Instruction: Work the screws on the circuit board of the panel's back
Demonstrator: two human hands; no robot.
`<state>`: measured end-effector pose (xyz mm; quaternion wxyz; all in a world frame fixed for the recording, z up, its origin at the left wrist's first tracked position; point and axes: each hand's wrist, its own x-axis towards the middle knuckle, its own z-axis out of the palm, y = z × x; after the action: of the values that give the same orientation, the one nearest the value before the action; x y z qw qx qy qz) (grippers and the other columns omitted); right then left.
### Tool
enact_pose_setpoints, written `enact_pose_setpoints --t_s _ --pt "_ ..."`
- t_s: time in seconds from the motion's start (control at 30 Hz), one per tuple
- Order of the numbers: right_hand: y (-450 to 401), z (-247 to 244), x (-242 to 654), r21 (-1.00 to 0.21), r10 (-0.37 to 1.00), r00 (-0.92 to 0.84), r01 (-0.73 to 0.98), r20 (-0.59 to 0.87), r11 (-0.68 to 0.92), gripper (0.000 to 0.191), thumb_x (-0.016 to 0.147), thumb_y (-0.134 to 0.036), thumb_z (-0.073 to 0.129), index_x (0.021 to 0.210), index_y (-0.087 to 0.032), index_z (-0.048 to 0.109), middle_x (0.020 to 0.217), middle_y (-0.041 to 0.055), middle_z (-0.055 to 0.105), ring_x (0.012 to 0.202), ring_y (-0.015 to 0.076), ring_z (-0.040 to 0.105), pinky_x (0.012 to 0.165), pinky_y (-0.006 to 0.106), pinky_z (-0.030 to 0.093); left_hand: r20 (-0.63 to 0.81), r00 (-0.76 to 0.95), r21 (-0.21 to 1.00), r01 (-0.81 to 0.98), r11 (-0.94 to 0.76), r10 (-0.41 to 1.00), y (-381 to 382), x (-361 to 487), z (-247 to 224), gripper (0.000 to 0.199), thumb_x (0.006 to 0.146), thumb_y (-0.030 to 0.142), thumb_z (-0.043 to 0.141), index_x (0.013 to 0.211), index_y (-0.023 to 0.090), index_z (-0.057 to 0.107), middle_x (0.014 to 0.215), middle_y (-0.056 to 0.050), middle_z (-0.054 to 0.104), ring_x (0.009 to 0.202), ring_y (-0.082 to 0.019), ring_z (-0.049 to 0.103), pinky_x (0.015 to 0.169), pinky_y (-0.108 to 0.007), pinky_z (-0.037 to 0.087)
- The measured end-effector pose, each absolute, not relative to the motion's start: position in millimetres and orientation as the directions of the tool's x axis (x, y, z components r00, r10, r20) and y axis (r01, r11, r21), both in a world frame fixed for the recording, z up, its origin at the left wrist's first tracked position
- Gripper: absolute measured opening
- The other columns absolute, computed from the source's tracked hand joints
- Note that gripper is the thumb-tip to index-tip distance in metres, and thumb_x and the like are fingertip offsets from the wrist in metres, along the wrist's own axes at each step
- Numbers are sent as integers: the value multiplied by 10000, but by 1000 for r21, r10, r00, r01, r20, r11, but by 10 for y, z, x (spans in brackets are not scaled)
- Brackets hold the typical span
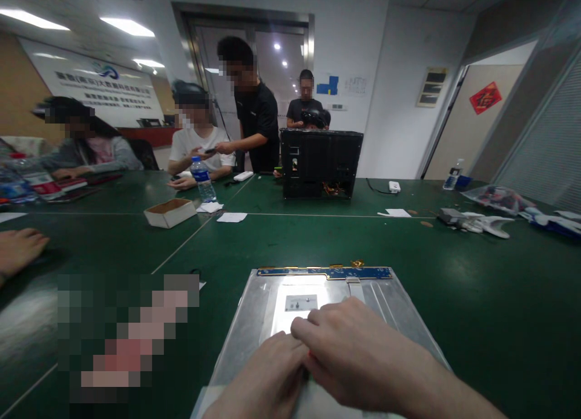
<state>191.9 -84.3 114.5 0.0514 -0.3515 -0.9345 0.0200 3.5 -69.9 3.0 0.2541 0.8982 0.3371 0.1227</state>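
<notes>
A flat display panel (245, 322) lies on the green table with its silvery metal back up. A narrow blue circuit board (295, 273) runs along its far edge, with a flat ribbon cable (354, 286) coming off it. Over the near part of the panel, my left hand (267, 373) and my right hand (356, 352) meet, the right partly covering the left. Both are closed, fingers curled inward. Whatever they pinch, if anything, is hidden beneath them. A pale label (301, 303) shows just beyond my fingers.
Across the green table (490, 286) stand a black computer case (320, 164), a water bottle (203, 180) and an open cardboard box (170, 213). Loose parts (472, 222) lie at right. Another person's hand (20, 249) rests at left; several people are beyond.
</notes>
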Motion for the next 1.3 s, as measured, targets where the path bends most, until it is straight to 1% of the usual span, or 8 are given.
enact_pose_setpoints --t_s 0.2,0.47,0.67,0.9,1.03,1.13,1.2,1.3 --pt "-841 1142 1925 -92 659 -748 653 76 752 139 866 -219 618 994 -207 567 867 42 722 658 185 641 472 317 211 53 728 520 564 -641 684 -715 17 12 291 833 104 538 1085 217 631 1134 -82 685 1048 -285 632 922 -381 508" --pt "-820 1094 1894 -41 730 -680 729 75 683 143 946 -353 608 974 -216 637 797 47 743 622 193 644 497 307 218 49 751 512 547 -662 659 -713 13 4 240 842 111 522 1018 220 643 1079 -66 693 1016 -274 627 920 -379 503" --pt "-838 1137 1902 -78 683 -727 678 76 731 135 918 -242 574 1045 -200 583 871 54 732 661 193 632 489 307 228 41 731 495 577 -649 681 -701 30 5 202 845 129 519 989 201 641 1035 -81 701 983 -268 639 920 -375 512" --pt "-851 1210 1932 -155 621 -783 611 21 776 171 873 -186 607 1037 -195 562 908 50 714 671 178 618 487 299 271 96 730 512 546 -663 676 -722 60 98 238 787 111 521 967 222 630 1068 -75 707 1052 -290 638 935 -394 512" --pt "-847 1168 1924 -152 651 -758 638 47 755 205 875 -287 672 1048 -216 588 908 36 740 710 201 653 508 306 271 106 723 526 542 -655 683 -736 63 102 308 772 103 527 1032 230 633 1164 -70 702 1087 -285 634 954 -385 507" --pt "-832 1130 1906 -112 712 -701 705 38 701 164 930 -371 636 1000 -223 642 836 37 754 672 202 663 517 306 272 91 738 503 545 -670 669 -722 46 66 302 790 105 524 1041 229 639 1118 -64 716 1054 -282 647 936 -381 510" --pt "-822 1122 1894 -83 739 -673 736 21 672 210 965 -405 591 949 -212 672 784 50 756 628 196 660 513 305 263 101 761 473 530 -704 641 -706 37 41 284 808 93 504 1012 231 646 1099 -58 720 1033 -284 655 917 -392 507" --pt "-819 1129 1890 -66 732 -680 730 40 681 229 989 -388 547 938 -205 675 768 58 755 603 190 652 500 308 235 91 770 456 532 -714 632 -692 37 26 225 825 97 500 959 213 639 1072 -71 723 975 -283 672 856 -389 517"
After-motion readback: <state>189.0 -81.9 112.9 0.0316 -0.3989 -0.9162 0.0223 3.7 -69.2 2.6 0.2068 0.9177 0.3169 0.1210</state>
